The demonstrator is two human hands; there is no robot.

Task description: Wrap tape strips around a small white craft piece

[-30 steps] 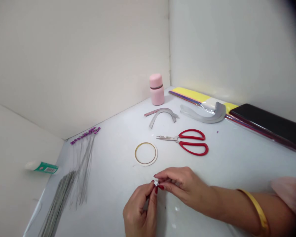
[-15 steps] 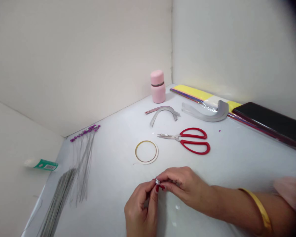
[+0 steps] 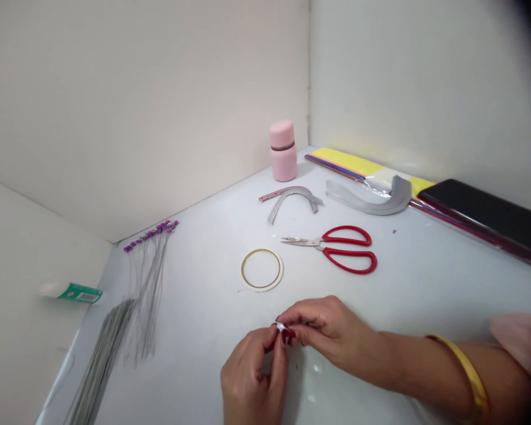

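Observation:
My left hand [image 3: 252, 378] and my right hand [image 3: 325, 327] meet near the table's front edge. Both pinch a tiny silvery piece [image 3: 281, 326] between their fingertips; I cannot make out what it is. The fingernails are red. A gold bangle [image 3: 466, 372] sits on my right wrist. A thin tape ring [image 3: 261, 270] lies just beyond the hands, and red-handled scissors [image 3: 336, 249] lie shut to its right.
A pink bottle [image 3: 282, 150] stands in the corner. Grey strips [image 3: 292, 199], a curved grey band [image 3: 374, 199], coloured sheets [image 3: 349, 162] and a dark phone [image 3: 487, 215] lie at the back right. Thin wires [image 3: 115, 330] with purple tips [image 3: 150, 235] and a glue tube [image 3: 73, 292] lie left.
The hands stay together on the tiny piece, with small finger shifts. The view has tilted slightly, so the table things sit a little higher.

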